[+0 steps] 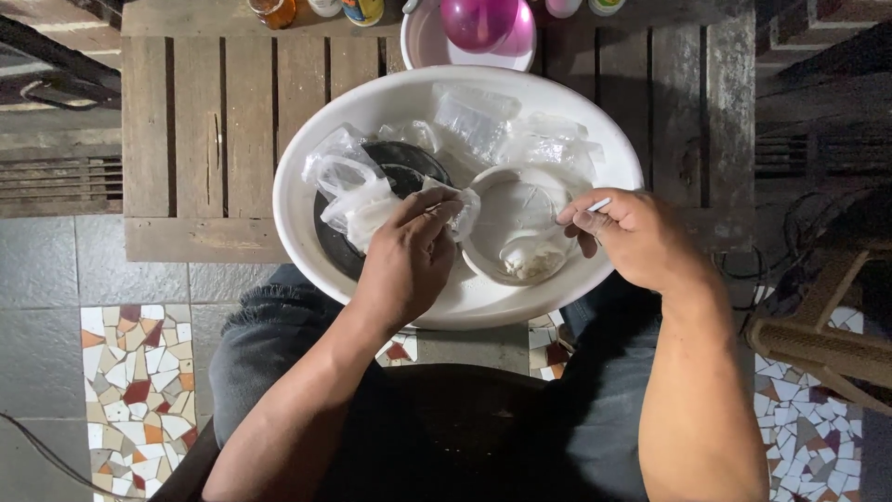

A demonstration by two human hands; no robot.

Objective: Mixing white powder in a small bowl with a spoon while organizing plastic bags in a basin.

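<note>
A large white basin [297, 232] rests on my lap against a wooden slatted table. Inside it lie a dark round lid [400, 167], clear plastic bags [502, 130] and a small white bowl [511, 200] with pale dough-like filling [531, 263]. My left hand [409, 256] pinches a clear plastic bag [367, 204] at the basin's middle. My right hand [632, 232] grips a thin white spoon handle [599, 204] over the small bowl's right rim.
The wooden slatted table [214, 139] lies beyond the basin. A pink-rimmed bowl [423, 42] with a magenta ball-like object [478, 20] and several jars stand at its far edge. A wicker chair [818, 325] is at right. Mosaic tile floor [135, 372] lies below.
</note>
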